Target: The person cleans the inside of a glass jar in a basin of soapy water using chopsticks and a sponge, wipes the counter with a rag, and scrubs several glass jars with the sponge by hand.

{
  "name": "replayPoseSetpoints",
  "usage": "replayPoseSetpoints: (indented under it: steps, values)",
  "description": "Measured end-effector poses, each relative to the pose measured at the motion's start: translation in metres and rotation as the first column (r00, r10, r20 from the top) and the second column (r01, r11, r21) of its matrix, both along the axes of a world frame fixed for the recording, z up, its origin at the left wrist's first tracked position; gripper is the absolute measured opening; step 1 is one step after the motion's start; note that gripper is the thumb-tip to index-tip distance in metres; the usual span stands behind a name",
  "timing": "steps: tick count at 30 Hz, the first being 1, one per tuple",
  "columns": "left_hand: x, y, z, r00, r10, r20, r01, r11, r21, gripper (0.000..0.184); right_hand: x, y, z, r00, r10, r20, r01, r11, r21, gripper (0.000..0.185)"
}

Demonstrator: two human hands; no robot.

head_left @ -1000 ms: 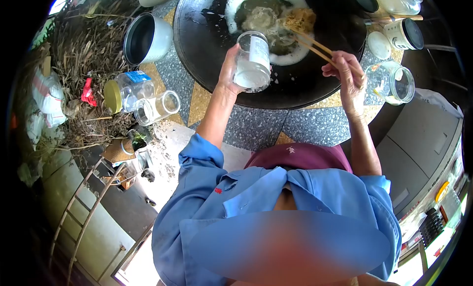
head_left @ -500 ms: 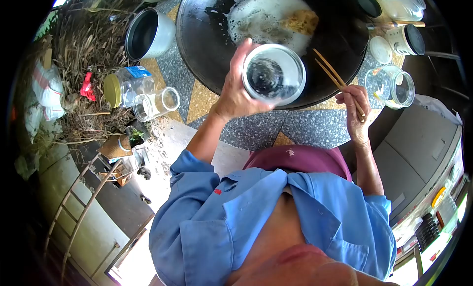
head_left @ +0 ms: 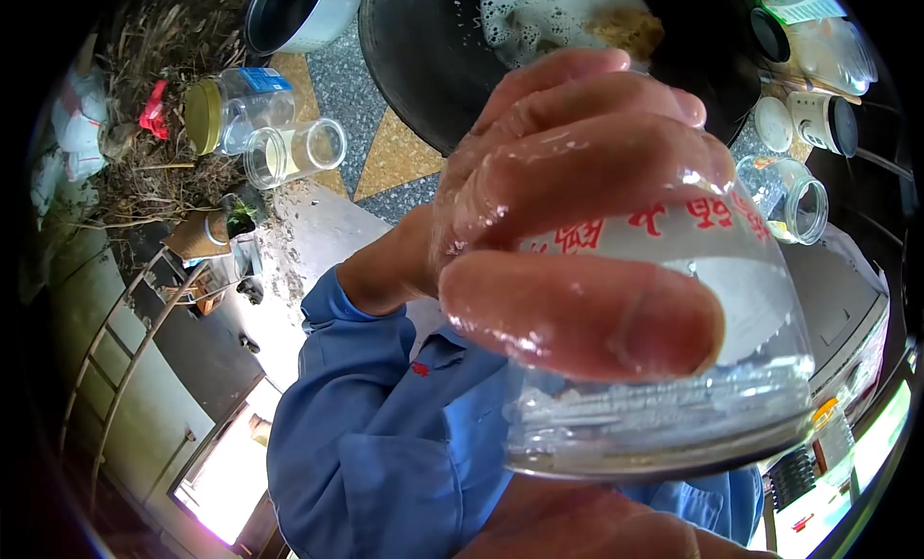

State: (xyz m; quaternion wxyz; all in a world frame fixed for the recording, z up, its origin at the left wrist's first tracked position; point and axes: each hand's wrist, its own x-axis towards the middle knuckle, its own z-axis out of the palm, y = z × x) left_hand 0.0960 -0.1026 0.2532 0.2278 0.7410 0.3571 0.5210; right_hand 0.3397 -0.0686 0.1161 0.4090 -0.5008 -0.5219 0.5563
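Observation:
Close to the camera, my left hand (head_left: 577, 183) is wrapped round a clear glass jar (head_left: 751, 366) with red lettering. Its fingers and thumb are wet and press on the jar's side. Behind them is a large black wok (head_left: 414, 87), partly hidden, with white suds (head_left: 534, 25) in it. A tan scrubbing pad (head_left: 626, 29) sits in the suds. My right hand does not show, nor do the chopsticks; the jar and left hand cover that area.
Left of the wok are a pot (head_left: 322, 20), a jar with a gold lid (head_left: 202, 116) and an open glass jar (head_left: 322, 145). At right are another open jar (head_left: 804, 212), a black-lidded container (head_left: 813, 124) and a round white lid (head_left: 773, 124). Dry brushwood (head_left: 164, 53) lies at far left.
My left hand has brought the jar from over the wok's near edge up close to the camera and to the right. My right hand and its chopsticks have dropped out of sight.

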Motion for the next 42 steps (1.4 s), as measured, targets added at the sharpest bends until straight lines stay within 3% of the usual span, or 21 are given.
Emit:
replayPoseSetpoints:
  steps: [2,4,5,6,8,9,12,14,16,19,23,24,28,30,31,33,34,35,36,40,42]
  values:
    - [-0.001,-0.002,-0.002,0.997,-0.002,0.073,0.01,0.995,-0.099,0.053,0.0,0.003,-0.002,1.0,0.016,0.02,-0.016,1.0,-0.001,0.016]
    - [-0.008,0.005,-0.016,0.99,0.094,-0.106,-0.104,0.99,-0.098,0.067,-0.002,0.005,0.001,0.999,0.017,0.043,-0.015,0.999,-0.042,0.016]
    - [-0.012,0.01,-0.028,0.969,0.166,-0.183,-0.184,0.979,-0.084,0.074,-0.003,0.007,0.005,0.956,0.012,0.292,-0.06,0.986,0.156,0.015]
    - [-0.015,0.015,-0.04,0.937,0.235,-0.259,-0.26,0.963,-0.067,0.082,-0.009,0.004,0.014,0.996,0.021,0.084,-0.028,0.996,0.09,0.015]
    - [-0.037,0.039,-0.069,0.759,0.29,-0.583,-0.368,0.93,-0.016,0.085,-0.005,0.006,0.004,0.999,0.045,-0.008,-0.045,0.999,-0.029,0.014]
    - [-0.05,0.051,-0.092,0.707,0.225,-0.671,-0.406,0.905,-0.123,0.083,-0.006,0.006,0.002,0.999,0.044,-0.013,-0.044,0.999,-0.027,0.014]
    - [-0.076,0.092,-0.153,0.213,0.042,-0.976,-0.546,0.834,-0.083,0.081,-0.007,0.003,0.0,0.999,0.046,-0.005,-0.046,0.999,-0.026,0.015]
    - [-0.091,0.118,-0.186,0.005,-0.035,-0.999,-0.551,0.834,-0.032,0.072,-0.007,0.003,0.001,0.999,0.034,-0.011,-0.034,0.999,-0.032,0.015]
    - [-0.1,0.14,-0.212,-0.164,0.038,-0.986,-0.489,0.864,0.115,0.067,-0.003,0.002,0.0,0.999,0.018,-0.045,-0.02,0.999,-0.042,0.015]
    - [-0.106,0.165,-0.234,-0.198,-0.02,-0.98,-0.454,0.888,0.073,0.067,0.003,0.002,0.001,0.999,-0.023,-0.046,0.02,0.998,-0.06,0.017]
    - [-0.095,0.182,-0.251,0.007,-0.138,-0.99,-0.395,0.909,-0.13,0.071,0.006,0.005,0.003,0.993,-0.113,-0.029,0.109,0.987,-0.114,0.02]
    - [-0.085,0.182,-0.244,0.226,-0.216,-0.95,-0.415,0.861,-0.294,0.078,0.005,0.007,0.003,0.989,-0.142,-0.045,0.134,0.981,-0.141,0.02]
    - [-0.062,0.192,-0.259,0.49,-0.271,-0.829,-0.25,0.867,-0.432,0.084,-0.002,0.014,0.009,0.98,-0.186,-0.074,0.176,0.977,-0.121,0.02]
    - [-0.048,0.196,-0.249,0.714,-0.33,-0.617,-0.231,0.722,-0.653,0.085,-0.005,0.017,0.014,0.979,-0.19,-0.069,0.182,0.978,-0.103,0.02]
    - [-0.045,0.193,-0.258,0.718,-0.335,-0.61,-0.221,0.722,-0.655,0.085,-0.006,0.018,0.016,0.98,-0.185,-0.077,0.178,0.979,-0.097,0.02]
    - [-0.041,0.182,-0.277,0.978,-0.035,-0.204,-0.115,0.728,-0.676,0.086,-0.003,0.018,0.016,0.98,-0.181,-0.079,0.174,0.981,-0.091,0.02]
    - [-0.042,0.18,-0.28,0.98,-0.036,-0.197,-0.109,0.728,-0.676,0.086,-0.002,0.019,0.016,0.981,-0.182,-0.072,0.176,0.98,-0.089,0.02]
    - [-0.046,0.175,-0.283,0.992,0.024,0.126,0.079,0.664,-0.744,0.09,-0.001,0.02,0.017,0.979,-0.19,-0.068,0.184,0.979,-0.086,0.02]
    - [-0.048,0.168,-0.281,0.897,0.112,0.427,0.277,0.609,-0.743,0.093,-0.001,0.02,0.018,0.979,-0.195,-0.068,0.189,0.978,-0.085,0.02]
    - [-0.046,0.141,-0.237,0.801,0.268,0.535,0.262,0.648,-0.716,0.088,0.002,0.022,0.015,0.977,-0.208,-0.042,0.205,0.976,-0.069,0.021]
    - [-0.048,0.138,-0.247,0.846,0.224,0.484,0.249,0.637,-0.73,0.089,-0.001,0.021,0.017,0.981,-0.188,-0.053,0.184,0.98,-0.071,0.021]
